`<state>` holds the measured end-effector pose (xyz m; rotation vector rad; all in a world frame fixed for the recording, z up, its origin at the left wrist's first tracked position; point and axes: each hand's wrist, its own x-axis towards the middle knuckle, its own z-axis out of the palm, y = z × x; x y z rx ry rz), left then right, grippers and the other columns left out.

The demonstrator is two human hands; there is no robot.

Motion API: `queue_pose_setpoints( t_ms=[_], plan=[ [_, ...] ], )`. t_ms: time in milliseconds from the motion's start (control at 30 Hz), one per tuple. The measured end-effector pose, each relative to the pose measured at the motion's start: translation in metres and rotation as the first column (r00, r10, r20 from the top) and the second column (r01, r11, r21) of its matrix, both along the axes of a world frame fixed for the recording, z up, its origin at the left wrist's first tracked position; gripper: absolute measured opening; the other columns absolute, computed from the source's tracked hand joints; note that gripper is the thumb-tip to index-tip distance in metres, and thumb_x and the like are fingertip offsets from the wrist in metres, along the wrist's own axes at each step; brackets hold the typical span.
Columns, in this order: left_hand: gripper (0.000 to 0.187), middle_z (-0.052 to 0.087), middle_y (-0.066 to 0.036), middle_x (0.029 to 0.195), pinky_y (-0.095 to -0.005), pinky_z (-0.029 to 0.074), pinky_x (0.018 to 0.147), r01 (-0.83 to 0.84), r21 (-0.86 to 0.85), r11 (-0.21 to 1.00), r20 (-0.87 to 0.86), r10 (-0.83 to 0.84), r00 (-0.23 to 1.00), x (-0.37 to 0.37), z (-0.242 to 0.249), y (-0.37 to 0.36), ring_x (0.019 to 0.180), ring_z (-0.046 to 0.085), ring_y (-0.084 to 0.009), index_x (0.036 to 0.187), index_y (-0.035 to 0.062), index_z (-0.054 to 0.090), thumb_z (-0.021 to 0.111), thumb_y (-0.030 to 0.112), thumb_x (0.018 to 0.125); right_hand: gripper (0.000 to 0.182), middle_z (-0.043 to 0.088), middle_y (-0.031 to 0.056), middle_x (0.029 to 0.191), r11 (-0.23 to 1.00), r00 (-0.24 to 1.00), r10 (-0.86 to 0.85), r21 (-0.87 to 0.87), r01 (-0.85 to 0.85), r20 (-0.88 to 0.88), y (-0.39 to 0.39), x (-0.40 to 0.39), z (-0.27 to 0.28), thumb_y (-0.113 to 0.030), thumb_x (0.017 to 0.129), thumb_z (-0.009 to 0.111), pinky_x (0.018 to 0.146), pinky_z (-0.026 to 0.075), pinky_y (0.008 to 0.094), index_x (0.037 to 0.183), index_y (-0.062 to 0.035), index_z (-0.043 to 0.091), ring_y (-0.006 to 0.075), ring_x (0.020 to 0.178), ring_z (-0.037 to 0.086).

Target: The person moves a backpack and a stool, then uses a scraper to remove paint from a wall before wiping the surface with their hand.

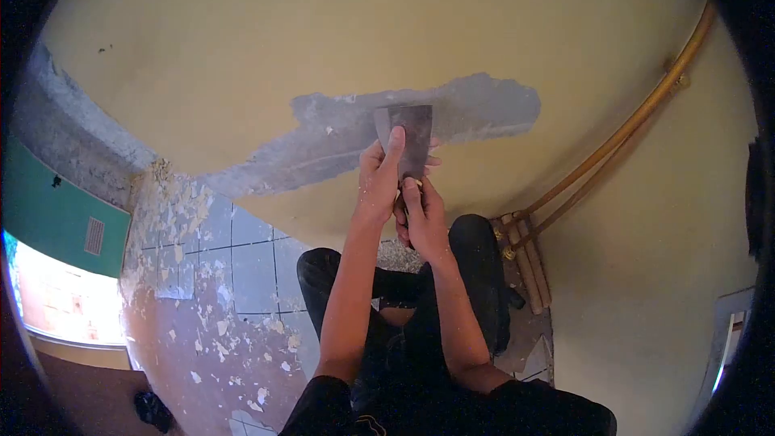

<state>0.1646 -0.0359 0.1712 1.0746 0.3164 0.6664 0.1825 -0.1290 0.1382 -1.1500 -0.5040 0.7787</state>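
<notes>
A wide metal scraper blade (pixel 416 133) points up toward the wall, in front of a long grey bare patch (pixel 492 105) in the yellow paint. My left hand (pixel 379 178) is closed on the blade's left side, thumb lying on its face and some fingertips showing past the right edge. Lower down, my right hand (pixel 424 214) is wrapped round the scraper's handle, which is mostly hidden by the fingers. Whether the blade touches the wall cannot be made out.
Paint flakes (pixel 222 327) litter the tiled floor (pixel 254 274) at the left. Yellow pipes (pixel 622 133) run down the wall at the right, toward thicker brown pipes (pixel 531 270) beside my knee. A green panel (pixel 64 202) and a dark bag (pixel 152 410) are at far left.
</notes>
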Motion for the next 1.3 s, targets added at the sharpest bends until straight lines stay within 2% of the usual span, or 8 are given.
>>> queue_pose_setpoints(
  t_ms=[267, 333, 433, 667, 800, 900, 1067, 1300],
  plan=[
    [0.041, 0.068, -0.010, 0.089, -0.0267, 0.050, 0.058, -0.158, 0.199, 0.967, -0.065, 0.173, 0.983, 0.000, 0.009, 0.007, 0.067, 0.065, -0.0159, 0.101, -0.0014, 0.063, 0.048, 0.037, 0.096, 0.031, 0.043, -0.0008, 0.056, 0.998, 0.996, 0.029, 0.046, -0.033, 0.079, 0.016, 0.005, -0.001, -0.030, 0.099, 0.041, 0.031, 0.030, 0.0237, 0.116, -0.0054, 0.047, 0.0074, 0.034, 0.036],
    [0.041, 0.068, -0.010, 0.088, -0.0267, 0.050, 0.058, -0.153, 0.213, 0.965, -0.073, 0.172, 0.982, -0.002, 0.009, 0.007, 0.067, 0.065, -0.0158, 0.100, -0.0016, 0.063, 0.048, 0.037, 0.096, 0.031, 0.043, -0.0003, 0.055, 1.000, 0.999, -0.006, 0.024, 0.007, -0.040, 0.015, -0.001, -0.001, -0.031, 0.099, 0.040, 0.031, 0.030, 0.0243, 0.114, -0.0047, 0.048, 0.0077, 0.034, 0.036],
    [0.042, 0.068, -0.009, 0.085, -0.0267, 0.050, 0.057, -0.144, 0.209, 0.967, -0.063, 0.161, 0.985, 0.002, 0.024, 0.015, 0.067, 0.065, -0.0157, 0.099, -0.0021, 0.063, 0.048, 0.037, 0.095, 0.027, 0.040, -0.0013, 0.054, 0.999, 0.998, 0.008, 0.031, -0.010, 0.054, 0.024, 0.005, 0.011, -0.034, 0.099, 0.040, 0.031, 0.029, 0.0229, 0.099, -0.0076, 0.046, 0.0065, 0.035, 0.036],
    [0.042, 0.069, -0.010, 0.085, -0.0272, 0.049, 0.057, -0.136, 0.216, 0.967, -0.062, 0.153, 0.986, 0.003, 0.006, 0.013, 0.067, 0.065, -0.0153, 0.099, -0.0017, 0.064, 0.049, 0.037, 0.095, 0.031, 0.044, -0.0001, 0.055, 0.999, 0.996, -0.050, 0.003, 0.050, 0.073, 0.022, 0.008, -0.005, -0.032, 0.099, 0.041, 0.031, 0.030, 0.0249, 0.109, -0.0046, 0.049, 0.0075, 0.035, 0.037],
    [0.041, 0.069, -0.010, 0.084, -0.0272, 0.049, 0.058, -0.160, 0.180, 0.971, -0.044, 0.170, 0.984, -0.002, 0.019, 0.011, 0.066, 0.064, -0.0145, 0.098, -0.0012, 0.065, 0.049, 0.037, 0.095, 0.029, 0.042, -0.0006, 0.053, 1.000, 0.998, -0.004, 0.011, 0.003, 0.060, 0.016, 0.002, 0.004, -0.032, 0.099, 0.040, 0.030, 0.030, 0.0250, 0.096, -0.0043, 0.048, 0.0076, 0.034, 0.037],
    [0.041, 0.069, -0.010, 0.084, -0.0272, 0.049, 0.057, -0.141, 0.331, 0.933, -0.117, 0.189, 0.975, -0.001, 0.005, 0.017, 0.066, 0.064, -0.0149, 0.097, -0.0008, 0.065, 0.050, 0.037, 0.094, 0.029, 0.041, -0.0005, 0.054, 1.000, 0.998, -0.005, 0.007, 0.005, 0.064, 0.016, -0.001, 0.002, -0.033, 0.099, 0.040, 0.031, 0.030, 0.0248, 0.091, -0.0059, 0.046, 0.0079, 0.035, 0.037],
    [0.041, 0.069, -0.010, 0.084, -0.0276, 0.050, 0.058, -0.170, 0.102, 0.980, 0.002, 0.171, 0.985, 0.003, 0.019, 0.015, 0.067, 0.064, -0.0156, 0.096, -0.0007, 0.066, 0.052, 0.037, 0.094, 0.029, 0.041, -0.0003, 0.055, 1.000, 0.989, 0.027, -0.009, -0.026, 0.143, 0.019, 0.005, 0.009, -0.034, 0.099, 0.040, 0.031, 0.029, 0.0244, 0.089, -0.0074, 0.045, 0.0077, 0.035, 0.037],
    [0.038, 0.068, -0.011, 0.088, -0.0285, 0.050, 0.058, -0.216, 0.106, 0.971, -0.015, 0.219, 0.976, -0.006, 0.010, 0.023, 0.068, 0.065, -0.0188, 0.097, -0.0005, 0.062, 0.053, 0.036, 0.093, 0.028, 0.041, -0.0012, 0.055, 0.998, 0.989, 0.048, -0.045, -0.042, 0.140, 0.027, 0.006, 0.010, -0.033, 0.099, 0.041, 0.031, 0.029, 0.0234, 0.090, -0.0076, 0.045, 0.0066, 0.036, 0.036]
  ],
)
